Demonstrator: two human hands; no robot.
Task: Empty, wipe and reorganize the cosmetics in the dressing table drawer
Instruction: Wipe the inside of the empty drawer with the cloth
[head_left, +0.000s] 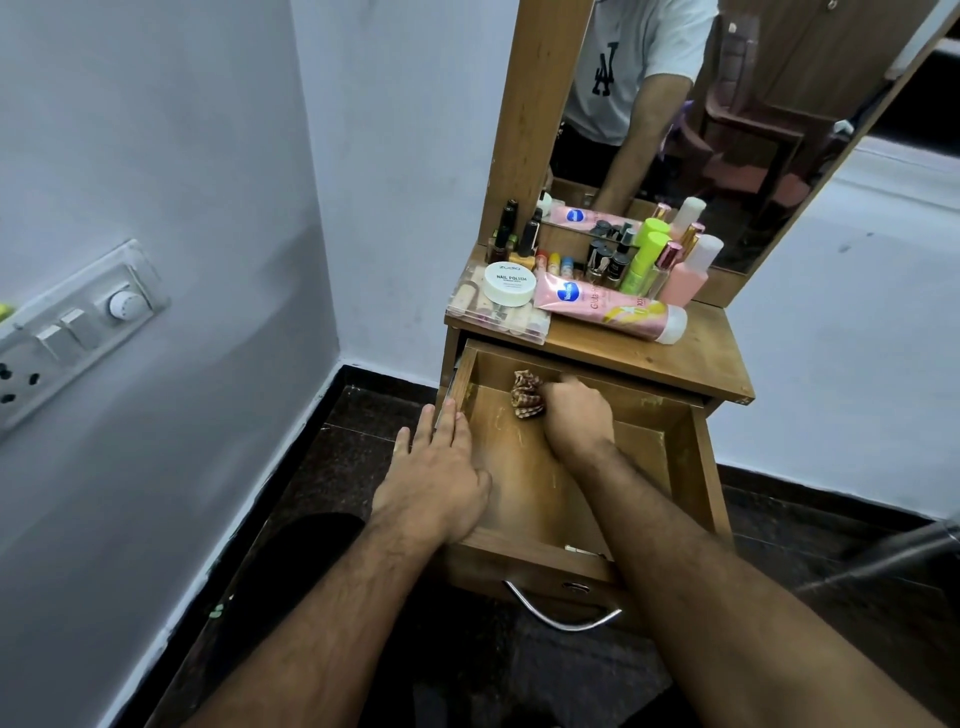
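With the right hand (576, 410) bunching a cloth (527, 393) at the back of the open drawer (685, 457) and the flat left hand (441, 467) bracing its left wall, a hard wipe could jolt the bottles (618, 260) standing above the drawer.

Open drawer below a crowded desk top

The drawer (566, 551) stands pulled out under the desk (685, 358); in it, near the back, a crumpled cloth (525, 393) lies under the right hand (576, 413), while the left hand (436, 467) rests flat on the drawer's left wall. On the desk a round tub (509, 283) sits on a flat case (498, 314) at the left, a tube (610, 307) lies to its right, and bottles (644, 260) stand behind, before the mirror (727, 104).
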